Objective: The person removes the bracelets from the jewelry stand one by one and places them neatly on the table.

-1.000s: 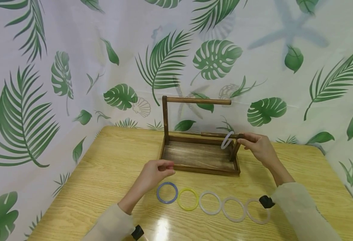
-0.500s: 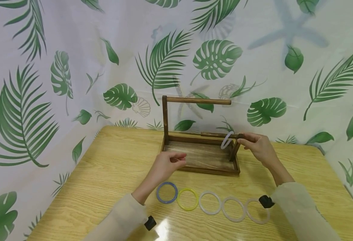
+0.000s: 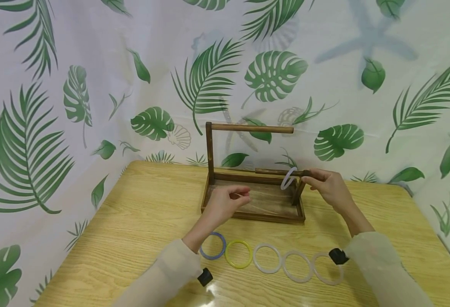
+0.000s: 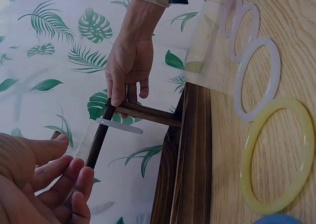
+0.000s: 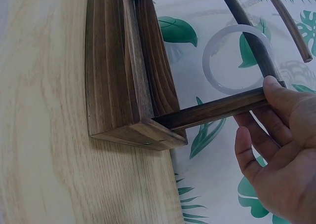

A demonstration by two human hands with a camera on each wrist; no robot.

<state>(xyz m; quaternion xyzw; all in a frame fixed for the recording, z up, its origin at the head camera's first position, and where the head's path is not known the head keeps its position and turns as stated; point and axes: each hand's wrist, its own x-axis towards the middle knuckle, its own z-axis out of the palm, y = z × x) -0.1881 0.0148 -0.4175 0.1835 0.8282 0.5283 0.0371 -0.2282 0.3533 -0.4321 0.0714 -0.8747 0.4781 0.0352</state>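
A brown wooden stand [image 3: 272, 219] has a tray base, a tall left post with an upper bar [image 3: 252, 128], and a short right post with a lower bar [image 3: 267, 172]. One pale, whitish ring [image 5: 206, 61] hangs on the lower bar near the short post. My right hand [image 3: 332, 187] pinches the top of that post, where the bar joins it, with thumb and fingers. In front of the tray, my left hand [image 3: 225, 204] is raised, fingers loosely bent and holding nothing. In the left wrist view its fingertips appear near the lower bar's free end.
On the table [image 3: 133, 238] before the stand lies a row of rings: a blue ring [image 3: 224, 246], a yellow ring [image 3: 251, 254], a white ring [image 4: 238, 91] and paler ones to the right. A leaf-print cloth [image 3: 152, 42] hangs behind the table.
My left hand has moved right and forward, from beside the tray's front left corner to over its front edge. The right hand, stand and rings keep their places.
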